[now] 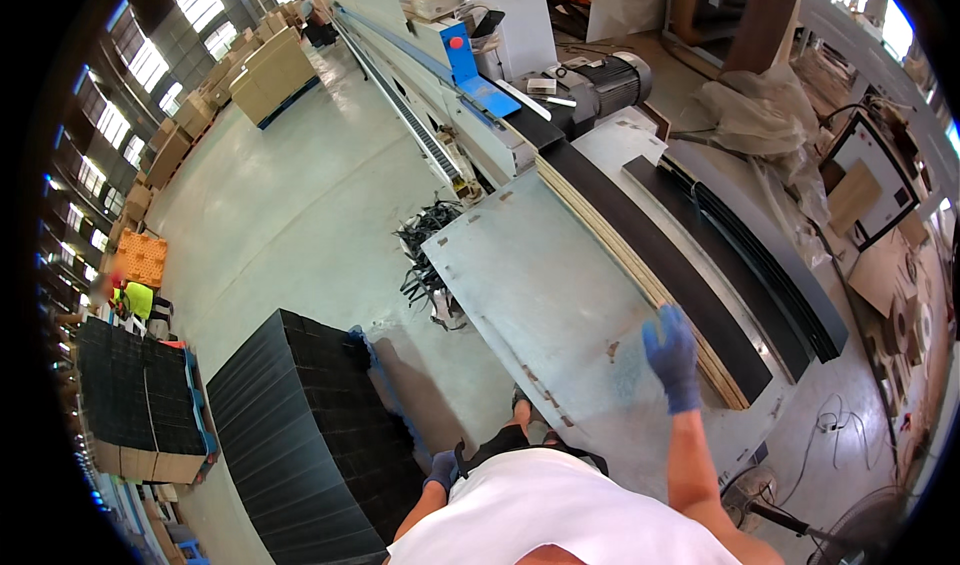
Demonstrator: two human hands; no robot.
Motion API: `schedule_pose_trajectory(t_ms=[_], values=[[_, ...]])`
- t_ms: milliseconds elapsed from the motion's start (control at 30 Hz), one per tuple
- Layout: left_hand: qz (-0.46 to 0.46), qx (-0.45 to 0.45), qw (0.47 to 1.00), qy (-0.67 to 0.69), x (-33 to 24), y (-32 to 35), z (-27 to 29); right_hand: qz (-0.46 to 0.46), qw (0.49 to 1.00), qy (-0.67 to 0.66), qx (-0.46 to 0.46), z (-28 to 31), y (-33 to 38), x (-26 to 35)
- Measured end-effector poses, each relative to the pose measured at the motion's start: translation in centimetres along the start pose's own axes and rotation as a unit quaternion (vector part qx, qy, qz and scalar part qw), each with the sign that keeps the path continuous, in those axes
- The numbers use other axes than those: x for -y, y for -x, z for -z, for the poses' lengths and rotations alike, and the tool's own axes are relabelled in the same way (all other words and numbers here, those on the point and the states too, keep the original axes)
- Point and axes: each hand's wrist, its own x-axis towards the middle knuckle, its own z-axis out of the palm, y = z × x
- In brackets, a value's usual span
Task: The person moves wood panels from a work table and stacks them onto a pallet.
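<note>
My right hand (672,360), in a blue glove, is stretched out over the metal table (560,285). Its fingers look extended and apart, at the left side of a stack of long dark boards (660,265) with pale raw edges. Whether the fingertips touch the boards is hard to tell. My left hand (441,469), also gloved in blue, hangs low beside my waist. It is close to the right side of a large stack of black panels (300,415), and its fingers are too small and partly hidden to make out.
More dark strips (745,255) lie right of the boards. Beyond the table stands a long machine with a blue bracket (485,95) and a motor (610,83). Tangled black strips (430,250) lie on the floor. A person in a yellow vest (138,299) is far left.
</note>
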Motion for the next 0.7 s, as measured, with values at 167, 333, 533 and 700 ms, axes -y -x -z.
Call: schedule_pose_trajectory(t_ms=[167, 333, 533, 700], values=[[-0.033, -0.027, 0.999, 0.016, 0.0, -0.6, 0.1, -0.038, 0.990, 0.133, 0.018, 0.1, -7.2, -4.2], [-0.043, -0.032, 0.998, 0.014, -0.3, -0.8, -0.6, -0.001, 0.993, 0.116, 0.017, -3.1, -12.2, -5.5], [-0.050, -0.030, 0.998, 0.003, -1.2, -2.6, 0.2, 0.044, 0.989, 0.135, 0.046, -8.6, -19.6, -3.6], [-0.005, -0.049, 0.995, 0.087, -0.8, -3.3, 0.4, 0.082, 0.976, 0.199, 0.045, -12.3, -23.7, -2.0]])
